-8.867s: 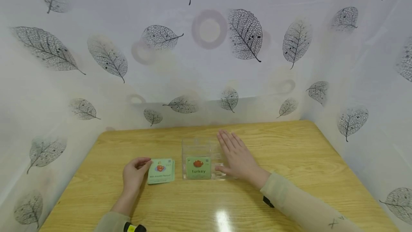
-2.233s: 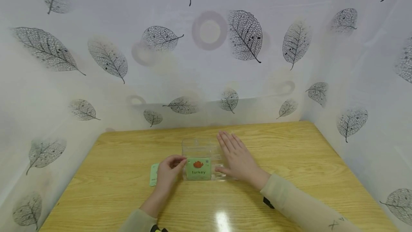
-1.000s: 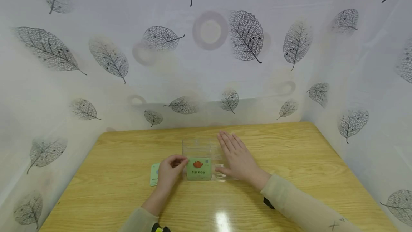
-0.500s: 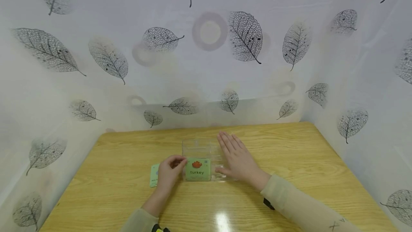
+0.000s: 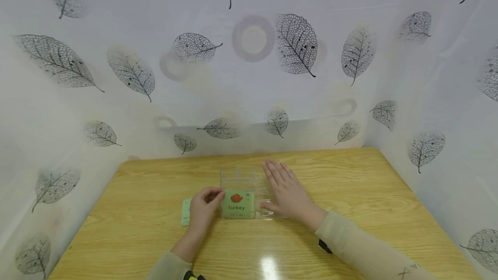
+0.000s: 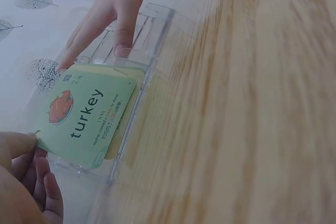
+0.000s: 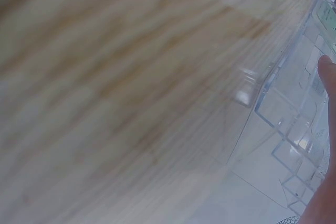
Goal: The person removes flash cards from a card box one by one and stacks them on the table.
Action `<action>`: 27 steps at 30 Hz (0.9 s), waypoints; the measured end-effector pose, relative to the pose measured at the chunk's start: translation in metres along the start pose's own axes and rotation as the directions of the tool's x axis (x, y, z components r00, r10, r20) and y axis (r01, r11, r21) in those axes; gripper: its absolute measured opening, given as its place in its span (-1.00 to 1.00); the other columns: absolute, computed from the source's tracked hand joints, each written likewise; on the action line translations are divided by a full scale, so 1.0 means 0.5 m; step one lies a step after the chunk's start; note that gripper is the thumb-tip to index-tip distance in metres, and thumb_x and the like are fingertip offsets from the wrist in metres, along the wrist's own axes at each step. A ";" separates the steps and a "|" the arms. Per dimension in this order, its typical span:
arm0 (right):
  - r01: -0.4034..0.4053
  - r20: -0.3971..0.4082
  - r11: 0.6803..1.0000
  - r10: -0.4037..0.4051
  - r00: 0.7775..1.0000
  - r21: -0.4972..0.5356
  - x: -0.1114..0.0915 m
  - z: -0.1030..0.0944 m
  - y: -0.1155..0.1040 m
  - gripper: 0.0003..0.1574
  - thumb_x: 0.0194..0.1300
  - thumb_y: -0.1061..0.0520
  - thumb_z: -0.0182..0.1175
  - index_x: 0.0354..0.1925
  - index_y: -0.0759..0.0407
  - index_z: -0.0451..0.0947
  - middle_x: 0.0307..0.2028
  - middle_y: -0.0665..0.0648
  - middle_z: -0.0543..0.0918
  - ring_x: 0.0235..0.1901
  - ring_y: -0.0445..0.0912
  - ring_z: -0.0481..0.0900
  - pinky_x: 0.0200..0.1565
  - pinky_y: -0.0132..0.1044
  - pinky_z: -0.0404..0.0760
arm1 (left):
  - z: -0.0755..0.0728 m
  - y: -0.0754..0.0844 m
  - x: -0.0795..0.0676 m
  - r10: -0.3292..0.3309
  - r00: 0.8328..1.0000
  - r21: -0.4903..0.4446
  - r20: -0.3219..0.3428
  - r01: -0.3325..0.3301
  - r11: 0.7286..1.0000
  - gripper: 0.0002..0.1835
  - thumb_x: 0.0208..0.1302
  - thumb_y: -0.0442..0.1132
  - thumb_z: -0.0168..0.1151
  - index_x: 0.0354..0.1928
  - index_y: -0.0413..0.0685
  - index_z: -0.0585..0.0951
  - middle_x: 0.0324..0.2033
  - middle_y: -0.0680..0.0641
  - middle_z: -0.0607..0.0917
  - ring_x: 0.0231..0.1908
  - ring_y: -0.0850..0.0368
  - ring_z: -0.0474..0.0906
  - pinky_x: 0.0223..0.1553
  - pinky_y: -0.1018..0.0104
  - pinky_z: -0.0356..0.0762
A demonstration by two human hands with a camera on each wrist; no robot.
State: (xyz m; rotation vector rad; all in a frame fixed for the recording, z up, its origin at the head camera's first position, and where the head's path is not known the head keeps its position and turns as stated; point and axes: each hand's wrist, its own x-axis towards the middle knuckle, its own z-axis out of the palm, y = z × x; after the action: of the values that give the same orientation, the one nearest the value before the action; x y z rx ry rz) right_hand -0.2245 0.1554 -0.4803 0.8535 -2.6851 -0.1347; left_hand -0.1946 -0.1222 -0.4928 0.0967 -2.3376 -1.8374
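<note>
A green flash card printed "turkey" (image 5: 238, 205) (image 6: 94, 98) lies over other cards in a compartment of a clear plastic case (image 5: 237, 177) (image 7: 286, 103). My left hand (image 5: 204, 206) (image 6: 21, 177) pinches its corner between thumb and finger. In the left wrist view the card is shifted toward this hand, and paler card edges show beneath it. With fingers stretched out, my right hand (image 5: 289, 191) (image 6: 118, 3) rests on the case's right part. Left of my left hand, a second green card (image 5: 186, 213) lies on the table, partly hidden by that hand.
The wooden table (image 5: 330, 176) carries the case near its middle. A leaf-printed white cloth (image 5: 249, 90) hangs behind the table and at both sides.
My left hand has moved right from the cards on the table to the case. It now pinches the turkey card, which has slid slightly left over the last second. My right hand stays put.
</note>
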 end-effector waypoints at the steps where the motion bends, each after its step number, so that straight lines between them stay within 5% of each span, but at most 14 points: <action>1: 0.001 0.000 1.000 -0.001 1.000 0.003 0.000 0.000 0.000 0.47 0.31 -0.65 0.15 0.67 0.32 -0.05 0.69 0.29 0.01 0.66 0.20 0.10 0.67 0.08 0.02 | 0.000 0.000 0.000 0.001 1.000 0.003 -0.002 -0.001 1.000 -0.85 0.38 -0.36 0.43 -0.08 -0.28 0.76 -0.14 -0.21 0.82 -0.29 0.35 0.62 -0.18 0.54 0.61; 27: -0.002 0.014 1.000 0.002 1.000 0.027 0.001 -0.007 -0.001 0.48 0.31 -0.65 0.14 0.67 0.33 -0.06 0.70 0.29 -0.02 0.68 0.19 0.03 0.68 0.09 0.00 | 0.000 0.009 0.000 -0.019 1.000 -0.017 -0.007 0.018 1.000 -0.83 0.40 -0.35 0.42 -0.08 -0.33 0.75 -0.14 -0.22 0.81 -0.29 0.38 0.60 -0.18 0.56 0.59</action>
State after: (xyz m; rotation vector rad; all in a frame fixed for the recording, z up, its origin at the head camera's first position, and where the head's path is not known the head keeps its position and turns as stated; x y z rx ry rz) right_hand -0.2236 0.1545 -0.4770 0.8615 -2.7070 -0.1043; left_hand -0.1944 -0.1214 -0.4885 0.1233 -2.3236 -1.8614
